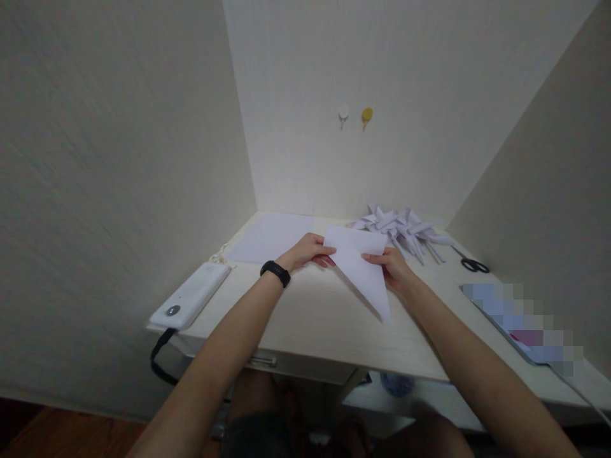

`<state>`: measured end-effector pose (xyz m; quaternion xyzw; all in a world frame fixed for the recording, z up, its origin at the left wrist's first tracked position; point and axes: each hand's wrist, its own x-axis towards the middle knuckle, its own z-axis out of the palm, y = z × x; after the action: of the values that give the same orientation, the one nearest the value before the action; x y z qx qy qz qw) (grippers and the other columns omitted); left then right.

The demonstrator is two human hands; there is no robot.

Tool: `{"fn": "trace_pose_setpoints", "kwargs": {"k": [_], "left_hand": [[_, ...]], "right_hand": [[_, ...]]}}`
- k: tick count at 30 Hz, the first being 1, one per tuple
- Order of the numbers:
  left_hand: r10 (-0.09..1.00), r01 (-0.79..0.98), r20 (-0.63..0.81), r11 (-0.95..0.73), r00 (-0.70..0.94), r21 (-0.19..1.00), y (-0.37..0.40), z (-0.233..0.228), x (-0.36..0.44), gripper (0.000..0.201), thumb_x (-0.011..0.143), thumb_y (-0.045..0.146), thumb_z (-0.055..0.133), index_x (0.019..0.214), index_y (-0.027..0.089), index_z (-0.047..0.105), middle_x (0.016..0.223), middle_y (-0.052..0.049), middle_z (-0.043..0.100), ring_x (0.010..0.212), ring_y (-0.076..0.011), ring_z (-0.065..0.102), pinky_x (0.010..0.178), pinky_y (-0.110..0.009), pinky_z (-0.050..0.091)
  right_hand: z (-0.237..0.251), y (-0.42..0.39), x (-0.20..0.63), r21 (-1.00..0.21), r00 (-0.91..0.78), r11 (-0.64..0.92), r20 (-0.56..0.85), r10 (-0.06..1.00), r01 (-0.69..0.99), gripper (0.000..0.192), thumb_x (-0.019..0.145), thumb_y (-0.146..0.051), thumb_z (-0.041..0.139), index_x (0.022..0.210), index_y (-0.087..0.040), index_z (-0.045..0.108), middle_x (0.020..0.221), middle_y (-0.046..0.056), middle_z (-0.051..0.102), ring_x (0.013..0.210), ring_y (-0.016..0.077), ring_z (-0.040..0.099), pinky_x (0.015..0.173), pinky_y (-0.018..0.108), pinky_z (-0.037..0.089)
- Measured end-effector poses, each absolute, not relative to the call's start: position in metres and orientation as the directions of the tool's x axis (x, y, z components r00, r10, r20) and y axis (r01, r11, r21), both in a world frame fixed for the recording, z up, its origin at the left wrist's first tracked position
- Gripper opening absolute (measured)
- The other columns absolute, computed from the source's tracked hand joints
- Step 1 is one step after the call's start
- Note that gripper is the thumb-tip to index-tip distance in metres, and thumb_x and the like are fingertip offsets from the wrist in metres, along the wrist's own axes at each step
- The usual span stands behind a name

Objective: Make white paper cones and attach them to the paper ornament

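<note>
Between my two hands is a folded sheet of white paper [359, 254], raised over the desk with one pointed corner hanging down toward me. My left hand [312, 249] pinches its left edge, thumb on the near face and fingers behind. On the opposite edge my right hand [392, 266] grips in the same way, its thumb lying on the paper. A black band circles my left wrist. Beyond my right hand lies a heap of folded white paper pieces [401, 228]. Flat white paper [272, 236] rests at the back left of the desk.
A white device [193, 296] with a black cable sits on the desk's left edge. To the right are black-handled scissors [474, 264] and a tablet-like device [513, 324], partly blurred, with a cable. Walls enclose the desk [305, 324] on three sides; two hooks [366, 116] hang behind.
</note>
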<state>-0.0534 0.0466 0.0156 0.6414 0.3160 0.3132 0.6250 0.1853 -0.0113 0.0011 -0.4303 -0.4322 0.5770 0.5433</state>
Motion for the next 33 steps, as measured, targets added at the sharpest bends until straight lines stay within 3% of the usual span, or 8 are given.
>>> {"fn": "trace_pose_setpoints", "kwargs": {"k": [11,20,25,33], "left_hand": [[0.807,0.013,-0.021,0.017,0.591,1.000,0.044,0.020,-0.052,0.031,0.070,0.030,0.085,0.081,0.006,0.070,0.077,-0.015,0.075,0.064,-0.0181,0.072,0.053,-0.023,0.054],[0.794,0.064,-0.027,-0.015,0.607,0.998,0.046,0.026,-0.059,0.032,0.069,0.032,0.086,0.080,0.005,0.072,0.077,-0.013,0.075,0.065,-0.0166,0.072,0.056,-0.023,0.056],[0.827,0.003,-0.006,0.005,0.562,1.000,0.043,0.023,-0.054,0.033,0.069,0.030,0.087,0.085,0.006,0.072,0.080,-0.014,0.075,0.067,-0.0161,0.072,0.059,-0.023,0.057],[0.904,-0.041,-0.048,0.072,0.424,0.997,0.040,0.030,-0.048,0.013,0.077,0.015,0.078,0.079,0.005,0.070,0.070,-0.012,0.074,0.057,-0.0133,0.069,0.057,-0.021,0.056]], "right_hand": [[-0.003,-0.012,0.183,-0.957,-0.050,-0.049,-0.036,0.998,-0.286,0.043,0.048,-0.024,0.091,0.087,-0.019,0.074,0.088,0.009,0.078,0.077,0.0269,0.070,0.074,0.038,0.055],[-0.002,-0.009,0.190,-0.987,-0.097,-0.007,0.008,0.995,-0.161,0.042,0.050,-0.034,0.093,0.084,-0.017,0.076,0.090,0.008,0.078,0.074,0.0217,0.069,0.068,0.032,0.053],[0.002,-0.009,0.190,-0.987,-0.063,0.025,0.035,0.997,-0.158,0.044,0.050,-0.035,0.093,0.085,-0.017,0.076,0.092,0.009,0.078,0.076,0.0223,0.069,0.070,0.032,0.053],[0.008,-0.021,0.180,-0.979,-0.080,0.028,0.045,0.996,-0.203,0.054,0.050,-0.036,0.093,0.098,-0.021,0.072,0.100,0.008,0.077,0.080,0.0238,0.069,0.069,0.033,0.052]]}}
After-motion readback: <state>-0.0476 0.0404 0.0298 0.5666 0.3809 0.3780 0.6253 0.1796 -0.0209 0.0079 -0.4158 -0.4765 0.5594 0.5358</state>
